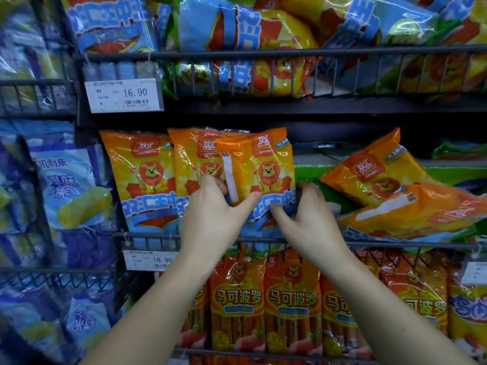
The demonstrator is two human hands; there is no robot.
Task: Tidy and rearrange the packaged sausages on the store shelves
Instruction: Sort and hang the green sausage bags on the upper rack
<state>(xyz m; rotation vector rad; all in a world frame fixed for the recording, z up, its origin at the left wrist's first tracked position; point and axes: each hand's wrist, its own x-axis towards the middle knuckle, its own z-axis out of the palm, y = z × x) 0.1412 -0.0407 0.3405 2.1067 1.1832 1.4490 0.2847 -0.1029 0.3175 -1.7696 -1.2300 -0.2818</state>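
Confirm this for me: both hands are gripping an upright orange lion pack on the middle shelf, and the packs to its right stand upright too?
Not quite. The head view shows the packs to the right toppled and lying slanted. Both the left hand and right hand do grip the upright orange lion pack.

1. A white price tag (pixel 123 95) reading 16.90 hangs on the upper shelf's wire rail (pixel 263 52), near its left end.
2. A second price tag (pixel 149 260) hangs on the middle shelf's rail.
3. A green carton (pixel 311 173) sits behind.

Orange, lion-printed sausage pack (pixel 263 169)
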